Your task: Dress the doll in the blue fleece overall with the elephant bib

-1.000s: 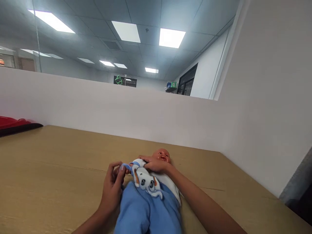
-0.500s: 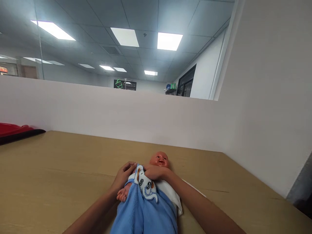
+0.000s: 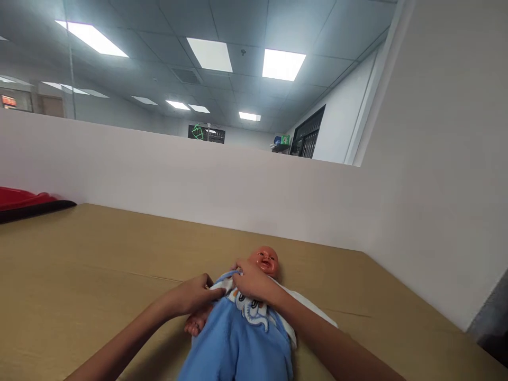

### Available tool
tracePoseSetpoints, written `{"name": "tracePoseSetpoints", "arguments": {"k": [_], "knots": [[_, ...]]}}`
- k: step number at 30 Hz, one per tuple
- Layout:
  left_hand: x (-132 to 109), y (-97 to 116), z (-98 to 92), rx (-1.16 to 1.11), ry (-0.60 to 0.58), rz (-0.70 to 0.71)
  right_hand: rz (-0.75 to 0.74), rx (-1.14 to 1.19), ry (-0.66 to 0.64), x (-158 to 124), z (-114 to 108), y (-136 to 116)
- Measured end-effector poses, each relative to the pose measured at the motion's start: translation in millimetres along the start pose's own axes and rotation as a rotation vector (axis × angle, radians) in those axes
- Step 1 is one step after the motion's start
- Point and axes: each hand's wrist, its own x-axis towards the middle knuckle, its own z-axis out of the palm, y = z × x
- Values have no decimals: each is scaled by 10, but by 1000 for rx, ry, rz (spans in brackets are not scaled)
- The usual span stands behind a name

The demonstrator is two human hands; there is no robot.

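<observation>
- Two grips engaged, both apparently pinching cloth: left grip [image 3: 194,295] at the white side of the suit [image 3: 238,341], right grip [image 3: 251,279] at its blue trim [image 3: 227,276] near the neck. Some fingertips hidden.
- Recommended handling, in my judgement: let the right grip anchor the upper edge while the left grip draws the fabric flat; pull gently, clear of the doll's arm.
- Doll [image 3: 266,261]: one, on its back on the table, face up, head pointing away from the wearer, suit over its body.
- Doll's hand [image 3: 193,325]: one visible, below the left grip.
- Patch [image 3: 256,316]: one, partly covered by the right grip.
- White cloth [image 3: 313,306]: one spread, right; its join to the suit cannot be confirmed.
- Table [image 3: 99,280]: one.
- Red object [image 3: 24,198]: one, far left, well apart.
</observation>
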Motion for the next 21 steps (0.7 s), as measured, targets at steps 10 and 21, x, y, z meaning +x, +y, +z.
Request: {"name": "tracePoseSetpoints", "arguments": {"k": [10,21], "knots": [[-194,133,-70,159,104,94,-72,-177,-95,245,-24,-287],[-164,158,-155,248,52,205,-86,-284,-47,157,10,-199]]}}
